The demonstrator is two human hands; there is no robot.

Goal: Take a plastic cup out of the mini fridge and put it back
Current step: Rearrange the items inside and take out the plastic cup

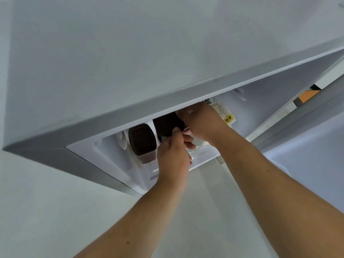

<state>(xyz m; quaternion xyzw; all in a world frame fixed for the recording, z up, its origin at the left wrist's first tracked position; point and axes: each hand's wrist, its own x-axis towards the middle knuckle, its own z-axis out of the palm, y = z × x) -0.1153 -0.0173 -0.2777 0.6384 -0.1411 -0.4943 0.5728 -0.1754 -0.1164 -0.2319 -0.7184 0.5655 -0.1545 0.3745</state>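
I look down over the grey top of the mini fridge (130, 62) into its open front. Both my hands are inside on the shelf. My left hand (173, 157) curls around a clear plastic cup (196, 147), with its thumb against the cup's dark upper part (166, 125). My right hand (202, 123) closes over the same cup from the right and above. Most of the cup is hidden by my fingers and the fridge's top edge.
A container with a dark brown lid (142, 140) stands just left of the cup. A white carton with a yellow label (228, 118) stands behind my right hand. The open fridge door (307, 142) hangs at the right. Pale floor (204, 202) lies below.
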